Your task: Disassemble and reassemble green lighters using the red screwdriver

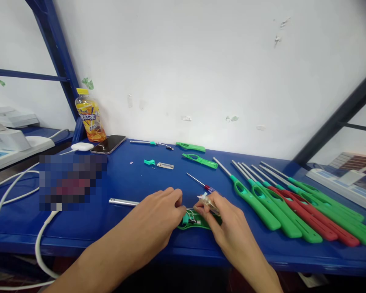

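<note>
An opened green long-nosed lighter (198, 221) lies on the blue table (134, 183) near its front edge, its metal tube (123, 202) pointing left. My left hand (160, 209) has its fingers curled and pressed on the lighter's body where the tube joins. My right hand (222, 213) pinches a small clear plastic part (208, 202) over the open body. A small red-handled screwdriver (199, 183) lies just behind my hands.
A row of several green and red lighters (293, 203) lies at the right. Two green shell halves (198, 156), a teal piece (149, 162) and a metal strip (165, 165) lie farther back. A phone (109, 144), drink bottle (90, 116), white cables (42, 236) and power strips flank the table.
</note>
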### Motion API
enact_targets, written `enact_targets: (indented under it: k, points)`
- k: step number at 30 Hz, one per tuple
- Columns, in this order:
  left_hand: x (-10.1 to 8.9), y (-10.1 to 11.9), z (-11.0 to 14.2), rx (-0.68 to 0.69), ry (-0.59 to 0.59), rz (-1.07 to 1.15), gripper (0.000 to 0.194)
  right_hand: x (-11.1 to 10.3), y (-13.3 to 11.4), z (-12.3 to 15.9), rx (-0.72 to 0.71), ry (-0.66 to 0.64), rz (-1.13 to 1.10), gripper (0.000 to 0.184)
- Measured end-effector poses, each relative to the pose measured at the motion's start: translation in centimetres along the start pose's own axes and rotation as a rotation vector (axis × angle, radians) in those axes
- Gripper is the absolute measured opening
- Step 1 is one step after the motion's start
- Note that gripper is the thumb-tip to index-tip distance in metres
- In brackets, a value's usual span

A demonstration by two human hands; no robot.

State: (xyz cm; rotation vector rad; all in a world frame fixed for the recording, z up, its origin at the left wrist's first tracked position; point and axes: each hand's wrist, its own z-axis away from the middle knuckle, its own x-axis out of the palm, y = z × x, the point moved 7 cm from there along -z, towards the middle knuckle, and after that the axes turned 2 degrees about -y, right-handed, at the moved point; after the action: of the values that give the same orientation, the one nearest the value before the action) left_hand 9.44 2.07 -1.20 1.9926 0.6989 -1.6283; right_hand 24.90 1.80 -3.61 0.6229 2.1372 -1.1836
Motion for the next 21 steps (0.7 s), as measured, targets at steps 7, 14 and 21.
enact_targets:
  k: [7, 14, 21]
  points:
    - [-0.1, 1.0, -0.2, 0.001, -0.057, -0.054, 0.027, -0.1, 0.1, 0.2, -0.009, 0.02, 0.011, 0.014]
    - [0.4, 1.0, -0.5, 0.024, -0.06, -0.125, 0.027, -0.3, -0.2, 0.1, -0.042, 0.051, 0.022, 0.016]
    - [1.0, 1.1, -0.6, 0.035, -0.037, -0.139, 0.03, -0.5, -0.6, 0.3, -0.067, 0.059, -0.022, 0.02]
